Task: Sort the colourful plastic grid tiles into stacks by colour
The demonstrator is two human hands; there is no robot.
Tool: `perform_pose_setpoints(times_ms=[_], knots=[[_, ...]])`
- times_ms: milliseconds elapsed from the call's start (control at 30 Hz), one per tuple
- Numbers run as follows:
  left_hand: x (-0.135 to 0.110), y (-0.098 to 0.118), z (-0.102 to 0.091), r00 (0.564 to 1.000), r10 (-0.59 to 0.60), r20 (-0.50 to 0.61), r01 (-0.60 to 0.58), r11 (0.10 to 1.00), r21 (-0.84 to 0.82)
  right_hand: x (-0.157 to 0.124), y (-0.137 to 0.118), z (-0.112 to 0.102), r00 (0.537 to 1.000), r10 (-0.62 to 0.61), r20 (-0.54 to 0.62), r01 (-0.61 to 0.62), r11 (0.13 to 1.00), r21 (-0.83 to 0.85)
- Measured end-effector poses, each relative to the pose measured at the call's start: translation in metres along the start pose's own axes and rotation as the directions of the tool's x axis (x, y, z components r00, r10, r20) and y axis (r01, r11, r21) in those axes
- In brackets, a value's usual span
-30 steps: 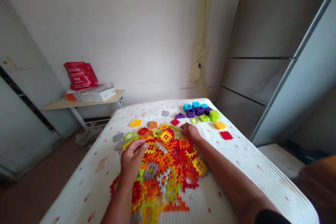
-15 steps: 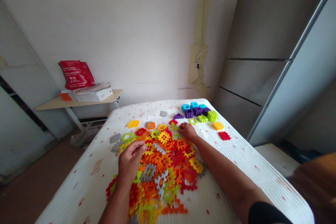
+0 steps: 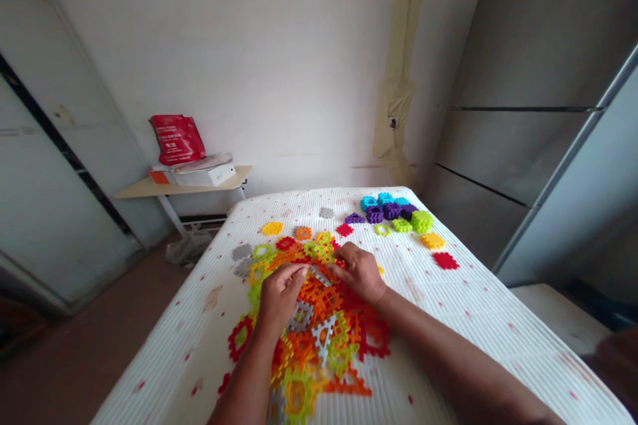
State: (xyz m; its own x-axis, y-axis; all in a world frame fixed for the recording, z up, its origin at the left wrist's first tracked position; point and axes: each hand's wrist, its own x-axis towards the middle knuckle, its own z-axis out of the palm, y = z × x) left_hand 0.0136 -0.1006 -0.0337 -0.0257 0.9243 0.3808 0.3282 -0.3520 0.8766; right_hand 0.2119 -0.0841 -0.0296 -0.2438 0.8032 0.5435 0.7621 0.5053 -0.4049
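Dozens of flat interlocking plastic lattice tiles [image 3: 319, 325] in red, orange, yellow, green and grey lie heaped on a white ribbed mattress [image 3: 448, 325] flecked with red, and our forearms reach in over the heap from the near side. Our left hand [image 3: 282, 295] and our right hand [image 3: 359, 272] sit close together on top of it, both half closed with the fingers curled inward. A slim grey lattice tile [image 3: 319, 275] lies between them, touching the left fingertips; from this head view we cannot quite tell whether either hand is gripping it. Beyond the heap, cyan, purple and lime-green tiles stand in compact stacked clusters [image 3: 391, 212], with a lone red tile [image 3: 445, 260] and a yellow tile [image 3: 432, 241] nearby. Two grey tiles [image 3: 242, 259] lie at the heap's left edge. Against the far wall, a cream side table [image 3: 149, 190] carries a white box [image 3: 207, 176] and a red bag [image 3: 177, 139].
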Motion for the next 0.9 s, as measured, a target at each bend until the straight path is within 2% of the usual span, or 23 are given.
perform_pose_setpoints(times_ms=[200,333,433,567,700,800,900], knots=[[0.001,-0.002,-0.002,0.997,-0.066,0.045,0.065,0.998,0.018,-0.009,-0.024,0.009,0.983,-0.181,0.039,0.184,0.978,-0.094],[0.001,0.003,-0.001,0.994,-0.098,0.040,0.099,0.995,-0.022,-0.011,-0.028,0.012,0.975,-0.220,0.037,0.223,0.967,-0.123],[-0.001,0.010,-0.001,0.992,-0.122,0.028,0.124,0.990,-0.066,-0.011,-0.029,0.010,0.978,-0.204,0.031,0.206,0.972,-0.114],[0.000,0.011,-0.004,0.989,-0.147,-0.023,0.143,0.984,-0.107,-0.002,-0.022,-0.001,0.995,-0.092,0.038,0.095,0.993,-0.074],[0.000,0.004,-0.006,0.989,-0.127,-0.071,0.120,0.988,-0.099,0.013,0.011,-0.015,0.993,0.110,0.043,-0.107,0.992,-0.064],[0.001,0.002,-0.006,0.991,-0.105,-0.083,0.100,0.993,-0.066,0.020,0.049,-0.021,0.952,0.295,0.081,-0.291,0.955,-0.057],[0.001,0.003,-0.006,0.993,-0.085,-0.088,0.082,0.996,-0.033,0.020,0.085,-0.023,0.896,0.416,0.156,-0.398,0.908,-0.135]])
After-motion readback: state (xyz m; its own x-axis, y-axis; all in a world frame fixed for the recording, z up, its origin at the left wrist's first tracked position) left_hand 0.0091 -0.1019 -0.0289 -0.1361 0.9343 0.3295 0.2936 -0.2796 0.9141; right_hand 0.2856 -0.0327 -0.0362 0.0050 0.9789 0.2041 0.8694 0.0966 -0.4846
